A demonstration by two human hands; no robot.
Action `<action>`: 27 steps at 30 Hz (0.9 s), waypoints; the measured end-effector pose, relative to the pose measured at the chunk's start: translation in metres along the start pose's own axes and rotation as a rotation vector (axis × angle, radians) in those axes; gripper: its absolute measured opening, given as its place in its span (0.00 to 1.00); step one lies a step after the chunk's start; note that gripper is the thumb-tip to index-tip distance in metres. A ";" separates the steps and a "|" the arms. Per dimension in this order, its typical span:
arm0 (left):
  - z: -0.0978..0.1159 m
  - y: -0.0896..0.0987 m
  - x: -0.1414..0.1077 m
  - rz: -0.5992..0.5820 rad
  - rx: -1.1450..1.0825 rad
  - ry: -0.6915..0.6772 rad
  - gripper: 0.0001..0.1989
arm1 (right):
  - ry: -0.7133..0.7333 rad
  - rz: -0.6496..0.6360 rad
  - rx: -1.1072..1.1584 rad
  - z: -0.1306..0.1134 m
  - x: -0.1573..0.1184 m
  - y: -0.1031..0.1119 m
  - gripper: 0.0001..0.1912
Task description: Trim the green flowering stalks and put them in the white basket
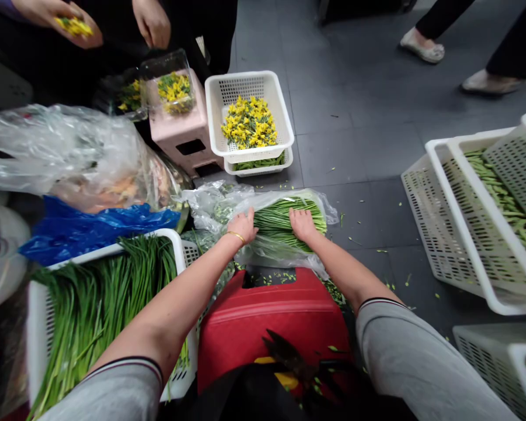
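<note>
A bundle of long green chives (275, 219) lies in an opened clear plastic bag (272, 252) on the floor before me. My left hand (242, 225), with a thin bracelet at the wrist, is closed on the bag's edge at the left end of the bundle. Over the right part of the stems, my right hand (302, 224) curls its fingers and grips the chives; its fingertips are partly buried among them. Between my arms stands a red plastic stool (272, 310). Dark scissors (284, 354) with yellow on the handles lie near my lap.
Left, a white basket (182, 251) holds long chives beside a blue bag (92, 228). A white basket of yellow flowers (249, 123) stands ahead, near a pink stool (170, 128). Another person's hands (153, 23) work there. White baskets (447, 216) with green pods stand right.
</note>
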State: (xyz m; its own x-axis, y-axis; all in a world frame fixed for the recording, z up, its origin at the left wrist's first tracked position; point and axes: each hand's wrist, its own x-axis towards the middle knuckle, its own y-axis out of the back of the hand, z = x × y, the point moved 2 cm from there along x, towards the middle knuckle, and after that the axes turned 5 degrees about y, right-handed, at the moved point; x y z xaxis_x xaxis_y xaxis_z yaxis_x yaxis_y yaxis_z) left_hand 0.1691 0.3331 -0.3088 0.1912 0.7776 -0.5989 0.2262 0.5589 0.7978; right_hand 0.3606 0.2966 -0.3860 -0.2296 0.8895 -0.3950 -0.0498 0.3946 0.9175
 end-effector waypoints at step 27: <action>-0.024 -0.043 0.008 -0.148 -0.211 -0.142 0.21 | 0.118 -0.215 -0.164 0.041 -0.034 0.135 0.16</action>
State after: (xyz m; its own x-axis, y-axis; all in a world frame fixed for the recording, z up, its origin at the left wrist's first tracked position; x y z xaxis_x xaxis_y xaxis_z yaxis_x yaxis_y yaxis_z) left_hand 0.1376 0.3222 -0.3457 0.3057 0.6436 -0.7017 0.0608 0.7223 0.6889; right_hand 0.4017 0.3290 -0.2509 -0.3076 0.7531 -0.5816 -0.2639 0.5197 0.8126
